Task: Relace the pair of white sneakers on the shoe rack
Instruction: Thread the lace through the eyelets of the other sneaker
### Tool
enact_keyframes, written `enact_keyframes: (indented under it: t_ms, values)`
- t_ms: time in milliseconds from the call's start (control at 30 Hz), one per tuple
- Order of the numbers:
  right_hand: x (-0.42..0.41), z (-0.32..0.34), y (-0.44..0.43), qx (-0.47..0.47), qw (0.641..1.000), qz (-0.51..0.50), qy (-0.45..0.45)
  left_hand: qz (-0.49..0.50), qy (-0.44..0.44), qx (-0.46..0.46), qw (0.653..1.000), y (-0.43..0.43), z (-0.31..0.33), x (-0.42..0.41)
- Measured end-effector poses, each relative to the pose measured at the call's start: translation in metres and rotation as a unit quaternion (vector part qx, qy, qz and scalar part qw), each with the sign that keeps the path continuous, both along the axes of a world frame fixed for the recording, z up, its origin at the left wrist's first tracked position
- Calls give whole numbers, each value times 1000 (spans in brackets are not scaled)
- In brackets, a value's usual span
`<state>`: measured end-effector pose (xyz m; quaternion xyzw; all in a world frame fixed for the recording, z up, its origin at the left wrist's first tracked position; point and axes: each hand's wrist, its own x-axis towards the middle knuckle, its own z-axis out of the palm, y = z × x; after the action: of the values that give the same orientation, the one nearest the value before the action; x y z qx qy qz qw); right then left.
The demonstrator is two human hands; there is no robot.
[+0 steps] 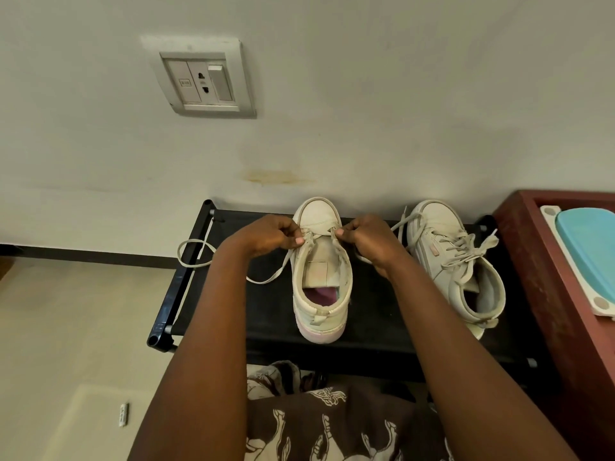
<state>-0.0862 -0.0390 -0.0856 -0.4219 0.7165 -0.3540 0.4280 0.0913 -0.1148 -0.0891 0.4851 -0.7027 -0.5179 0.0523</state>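
Sneakers: white pair on top of the black shoe rack [366, 327], toes toward the wall [366, 111]
Near sneaker [321, 271]: centre of rack, upright, eyelets mostly bare — tongue exposed, pinkish insole visible
Lace [266, 279]: one strand crosses the lowest eyelets by the toe; loose end runs left across the rack and loops past its left edge
Left hand [269, 236]: grip narrow — thumb and fingertips pinched on the lace at the left eyelet row
Right hand [369, 241]: grip narrow, pinched on the lace at the right eyelet row; which eyelet, cannot tell
Second sneaker [456, 261]: right of the first, just beside the right hand, fully laced, ends lying loose
Right side: red-brown cabinet [545, 261] against the rack, white tray [572, 261] with a blue lid [595, 247] on it
Wall: switch-and-socket plate [203, 79] above left
Foreground: brown patterned garment [332, 420] between the forearms
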Motion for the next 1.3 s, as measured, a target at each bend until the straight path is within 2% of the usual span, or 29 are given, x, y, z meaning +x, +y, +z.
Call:
enact_keyframes:
  t_ms: [167, 300, 433, 567, 733, 900, 1033, 1133, 1233, 1300]
  values:
    - [-2, 1, 0, 22, 996, -27, -87, -18, -38, -25, 999, 0, 1, -2]
    - [-3, -2, 2, 16, 988, -57, -141, 13, -1, 7, 1000, 2, -4, 5]
    - [-4, -3, 3, 3, 988, -71, -137, 16, 3, 16, 1000, 3, -2, 8]
    - [-8, -4, 3, -9, 992, -34, -124, 13, -1, 25, 1000, 2, 3, 11]
    - [-1, -2, 2, -2, 999, -14, -34, 31, 9, 11, 999, 5, 3, 8]
    - [0, -4, 2, -6, 998, -46, -43, 60, 11, -22, 998, 7, 1, 9]
    - [-4, -6, 3, 1, 999, -46, -18, 64, 10, -3, 998, 9, 6, 11]
    - [0, 0, 4, 10, 996, 8, 84, 57, -15, -24, 998, 6, 9, 19]
    - [15, 16, 3, -83, 963, 22, 257, 63, -30, -60, 996, 3, 18, 25]
    - [29, 33, 3, -137, 950, 32, 279, 73, -7, -78, 994, 3, 26, 26]
